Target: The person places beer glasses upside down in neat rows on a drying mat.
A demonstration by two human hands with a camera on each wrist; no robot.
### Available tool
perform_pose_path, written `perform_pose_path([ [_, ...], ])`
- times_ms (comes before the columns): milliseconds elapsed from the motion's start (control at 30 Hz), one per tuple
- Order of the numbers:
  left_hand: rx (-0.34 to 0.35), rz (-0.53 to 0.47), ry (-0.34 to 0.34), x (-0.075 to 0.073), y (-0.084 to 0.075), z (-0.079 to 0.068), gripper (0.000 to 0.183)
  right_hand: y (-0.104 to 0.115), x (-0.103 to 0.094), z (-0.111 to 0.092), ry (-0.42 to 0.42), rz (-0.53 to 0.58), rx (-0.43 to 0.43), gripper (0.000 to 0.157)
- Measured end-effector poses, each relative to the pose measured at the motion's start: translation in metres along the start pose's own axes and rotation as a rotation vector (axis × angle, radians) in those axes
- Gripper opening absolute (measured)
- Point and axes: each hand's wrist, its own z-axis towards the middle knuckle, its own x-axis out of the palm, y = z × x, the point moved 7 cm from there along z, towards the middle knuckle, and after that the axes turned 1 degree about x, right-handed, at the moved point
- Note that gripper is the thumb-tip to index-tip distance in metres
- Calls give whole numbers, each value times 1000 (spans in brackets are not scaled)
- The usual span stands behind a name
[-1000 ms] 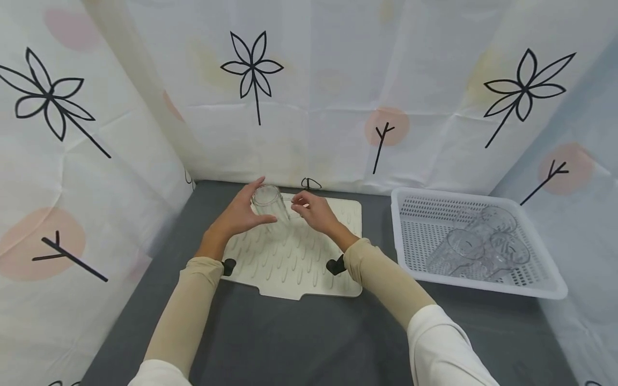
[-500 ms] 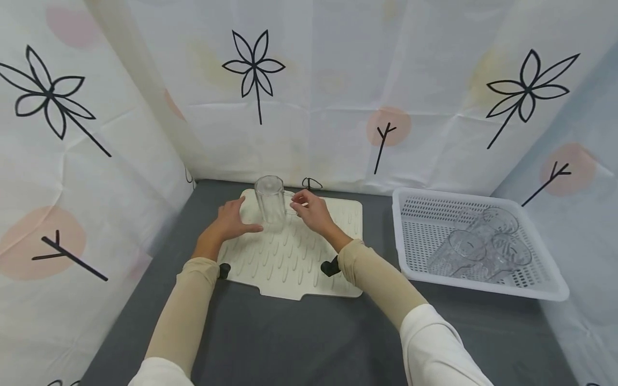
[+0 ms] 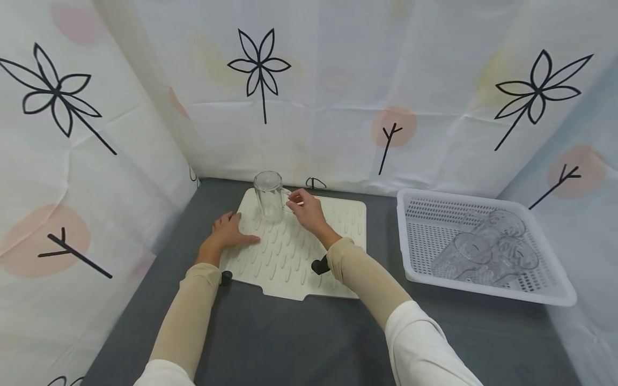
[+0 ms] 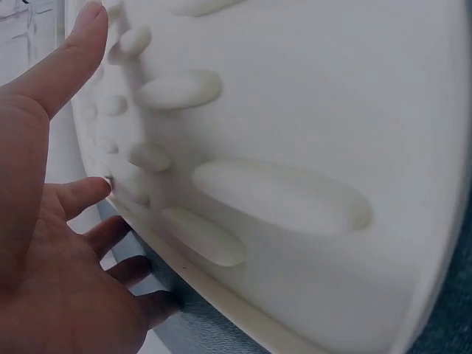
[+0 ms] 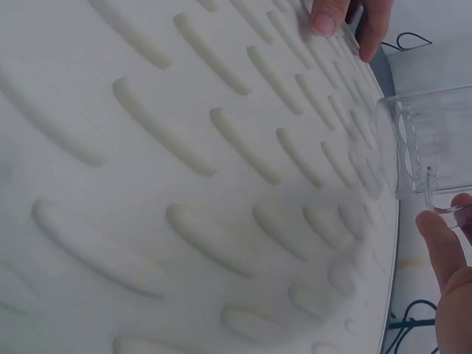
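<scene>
A clear glass mug (image 3: 269, 199) stands upright at the back left of a cream drying mat (image 3: 285, 271) with raised oval ridges. My right hand (image 3: 307, 212) pinches the mug's handle on its right side. In the right wrist view the thumb and a finger (image 5: 442, 247) meet at the handle of the mug (image 5: 435, 136). To the front left of the mug, my left hand (image 3: 229, 234) is spread over the mat's left edge, apart from the glass. Its thumb and fingers hold nothing in the left wrist view.
A white perforated basket (image 3: 483, 291) at the right holds several clear glass mugs (image 3: 470, 249). The mat lies on a dark grey table (image 3: 289, 343). Patterned white curtains (image 3: 328, 69) rise close behind the mat and at both sides.
My left hand has come away from the glass mug and moved down and left to the mat's edge. The mug now stands upright and slightly farther back, my right hand still at its handle.
</scene>
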Motion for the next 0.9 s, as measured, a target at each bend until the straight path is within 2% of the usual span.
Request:
perform_pose_path([
  [433, -8, -35, 11, 3, 5, -5, 113, -3, 14, 9, -51, -17, 59, 18],
  [900, -19, -39, 16, 4, 3, -1, 111, -9, 24, 11, -10, -16, 80, 20],
])
